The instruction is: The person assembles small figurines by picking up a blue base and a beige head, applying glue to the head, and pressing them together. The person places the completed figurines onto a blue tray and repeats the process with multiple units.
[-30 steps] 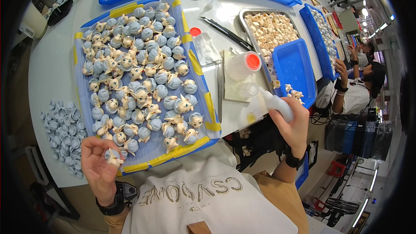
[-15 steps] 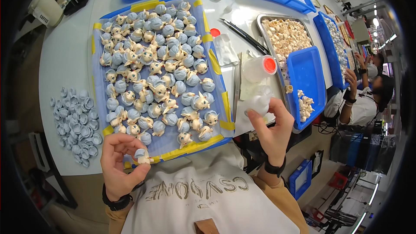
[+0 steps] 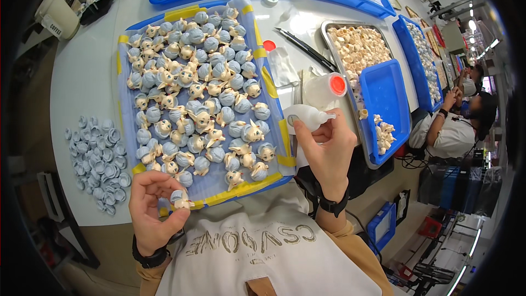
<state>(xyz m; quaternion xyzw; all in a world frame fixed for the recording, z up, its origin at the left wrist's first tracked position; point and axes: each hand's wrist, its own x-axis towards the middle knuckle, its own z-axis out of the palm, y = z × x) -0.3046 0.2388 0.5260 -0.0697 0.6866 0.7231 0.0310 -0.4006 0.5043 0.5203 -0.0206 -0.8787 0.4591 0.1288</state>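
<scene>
My left hand (image 3: 155, 204) is closed on a small doll head (image 3: 180, 199) with pale blue hair, at the near left corner of the tray. Between the fingers of my right hand (image 3: 330, 156) lies a white squeeze bottle (image 3: 304, 117) on its side, its thin nozzle pointing right. A large blue tray (image 3: 285, 160) edged with yellow tape and lined with cloth holds many doll heads with pointed ears and blue hair. To its left, a heap of pale blue cup-shaped pieces (image 3: 98, 161) lies on the white table.
A jar with a red-centred cap (image 3: 329, 90) stands behind the bottle. Farther right are a metal tray (image 3: 324, 27) of cream-coloured parts and a small blue tray (image 3: 395, 98). Dark pen-like tools (image 3: 307, 48) lie beyond. A person (image 3: 457, 126) sits at the far right.
My right hand has lifted the squeeze bottle off the table area beside the jar and turned it sideways, moving slightly left. The left hand keeps the doll head almost still.
</scene>
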